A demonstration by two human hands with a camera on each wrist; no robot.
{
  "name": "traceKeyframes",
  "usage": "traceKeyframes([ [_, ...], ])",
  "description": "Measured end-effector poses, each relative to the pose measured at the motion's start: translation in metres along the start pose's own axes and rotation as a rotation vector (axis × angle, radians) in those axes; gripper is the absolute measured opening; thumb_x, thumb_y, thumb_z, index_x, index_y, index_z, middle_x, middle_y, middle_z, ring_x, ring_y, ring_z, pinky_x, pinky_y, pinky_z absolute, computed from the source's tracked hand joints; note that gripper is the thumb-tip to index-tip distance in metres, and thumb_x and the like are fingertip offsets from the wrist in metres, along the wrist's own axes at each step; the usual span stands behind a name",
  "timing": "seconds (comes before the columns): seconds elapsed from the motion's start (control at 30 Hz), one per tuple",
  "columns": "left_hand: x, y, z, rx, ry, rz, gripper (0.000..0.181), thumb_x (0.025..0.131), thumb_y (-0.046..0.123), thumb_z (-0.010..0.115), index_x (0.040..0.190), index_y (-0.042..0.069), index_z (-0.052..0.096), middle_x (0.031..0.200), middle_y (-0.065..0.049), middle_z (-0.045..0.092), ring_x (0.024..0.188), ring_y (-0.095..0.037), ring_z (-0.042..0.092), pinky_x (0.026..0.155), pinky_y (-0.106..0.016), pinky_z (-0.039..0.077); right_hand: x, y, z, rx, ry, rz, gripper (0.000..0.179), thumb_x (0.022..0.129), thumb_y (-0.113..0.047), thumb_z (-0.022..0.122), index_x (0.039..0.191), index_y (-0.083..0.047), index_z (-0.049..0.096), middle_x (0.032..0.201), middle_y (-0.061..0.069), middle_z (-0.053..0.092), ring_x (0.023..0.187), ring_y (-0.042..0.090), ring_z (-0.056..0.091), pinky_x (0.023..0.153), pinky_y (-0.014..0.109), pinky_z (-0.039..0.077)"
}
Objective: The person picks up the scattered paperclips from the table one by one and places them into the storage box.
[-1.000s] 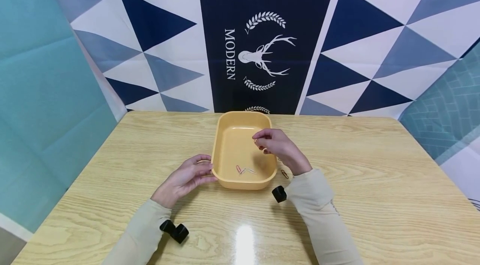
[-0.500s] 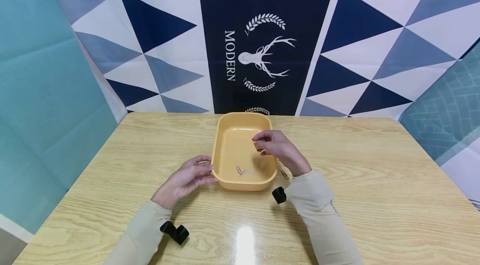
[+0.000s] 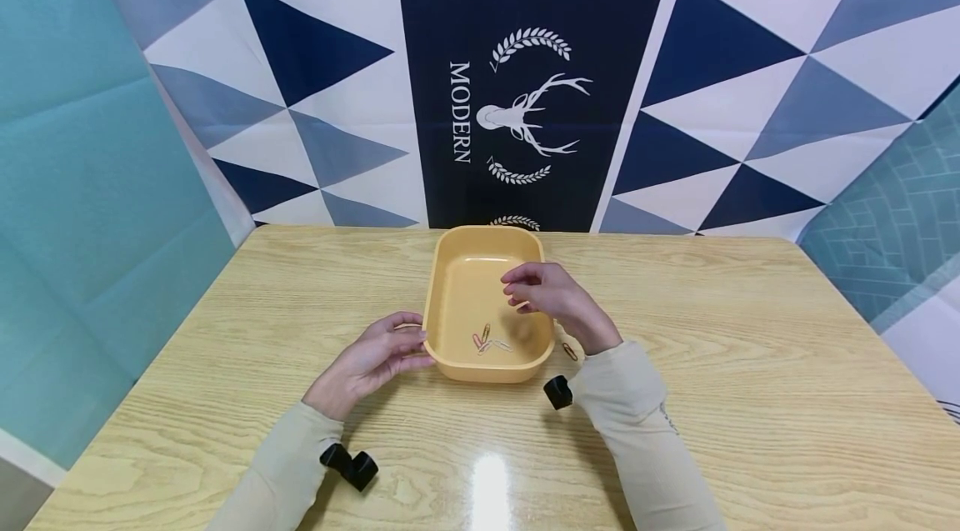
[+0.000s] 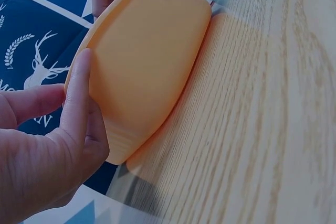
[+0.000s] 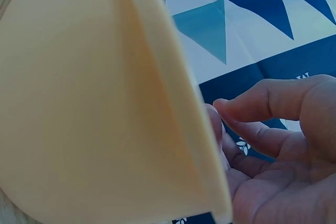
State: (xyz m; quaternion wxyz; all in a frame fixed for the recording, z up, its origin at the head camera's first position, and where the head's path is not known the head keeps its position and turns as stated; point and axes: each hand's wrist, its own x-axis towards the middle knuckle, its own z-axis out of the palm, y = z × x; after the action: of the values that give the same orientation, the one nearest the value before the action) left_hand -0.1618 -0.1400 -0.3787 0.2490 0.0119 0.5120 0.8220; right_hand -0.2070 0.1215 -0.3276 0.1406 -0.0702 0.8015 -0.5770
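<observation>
Tray (image 3: 465,298) in front of you, on table (image 3: 712,364), far end at table's back edge. Clips (image 3: 486,334) on tray floor, bunched toward end nearest you, left of your right hand's wrist. Loose clip (image 3: 570,352) on table, just right of tray's near right corner. Your left hand (image 3: 378,354) at tray's near left corner, touching it. Your right hand (image 3: 553,295) over tray's right side, fingertips above its floor. Back cloth (image 3: 337,56) behind table; side cloth (image 3: 90,181) on your left, another cloth (image 3: 892,214) beyond table on your right.
</observation>
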Motion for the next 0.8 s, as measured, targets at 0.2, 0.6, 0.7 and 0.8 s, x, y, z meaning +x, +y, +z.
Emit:
traceKeyframes([
  [0.2,0.0,0.0,0.0,-0.003,0.001,0.0,0.028,0.095,-0.012,0.044,0.121,-0.01,0.033,0.1,-0.019,0.053,0.084,-0.021,0.064,0.077,-0.03,0.059,-0.001,0.0,0.0,-0.005,0.008,0.009,0.027,0.095,0.001,0.053,0.119,0.015,0.054,0.099,0.017,0.061,0.084,0.022,0.059,0.073,0.027,0.056],
  [0.6,-0.003,0.001,-0.001,-0.001,0.006,-0.01,0.031,0.096,-0.011,0.045,0.124,-0.012,0.032,0.104,-0.021,0.053,0.089,-0.024,0.063,0.081,-0.032,0.058,0.002,0.0,-0.001,-0.019,0.017,0.035,0.028,0.096,-0.002,0.052,0.12,0.013,0.055,0.101,0.018,0.058,0.083,0.019,0.055,0.072,0.026,0.054],
  [0.7,-0.002,0.001,0.0,-0.003,0.001,-0.002,0.03,0.095,-0.012,0.045,0.122,-0.012,0.033,0.101,-0.019,0.054,0.087,-0.023,0.064,0.08,-0.032,0.059,-0.001,-0.001,-0.005,-0.03,0.005,0.01,0.029,0.096,-0.003,0.053,0.121,0.012,0.055,0.101,0.018,0.058,0.085,0.022,0.056,0.074,0.027,0.054],
  [0.8,-0.002,0.001,0.0,-0.004,-0.003,-0.004,0.031,0.094,-0.012,0.045,0.123,-0.012,0.033,0.101,-0.019,0.055,0.086,-0.023,0.065,0.08,-0.032,0.059,-0.005,-0.002,-0.012,-0.045,0.0,-0.015,0.029,0.096,-0.005,0.052,0.121,0.01,0.055,0.103,0.019,0.058,0.088,0.024,0.056,0.077,0.03,0.054],
])
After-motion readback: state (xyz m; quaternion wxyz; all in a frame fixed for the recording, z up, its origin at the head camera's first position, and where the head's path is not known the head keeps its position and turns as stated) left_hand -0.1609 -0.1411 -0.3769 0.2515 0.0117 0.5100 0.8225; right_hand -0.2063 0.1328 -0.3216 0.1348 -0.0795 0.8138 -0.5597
